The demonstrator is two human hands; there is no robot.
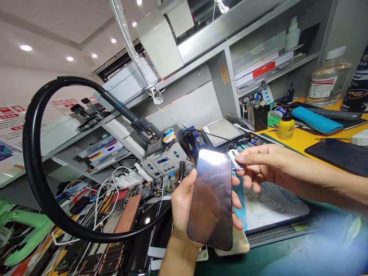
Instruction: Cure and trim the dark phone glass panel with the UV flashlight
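My left hand (184, 203) is closed around a smartphone (211, 203), thumb on one long edge and fingertips on the other. Its dark glass front faces me and a bright reflection covers the top. Beside the phone's upper right edge, my right hand (258, 165) pinches a thin, silvery razor blade (235, 158) between thumb and fingers. The blade appears close to the phone's edge, but I cannot tell whether they touch. Beyond my right hand lies a pale work pad (273, 205) with drawn lines on it.
A hot-air station (163, 161) stands behind the phone, and its thick black hose (31, 153) loops across the left. Phone parts (126, 218) crowd the lower left. A yellow bottle (286, 128) and a clear jug (327, 82) are at the right. Green mat (324, 237) covers the bench.
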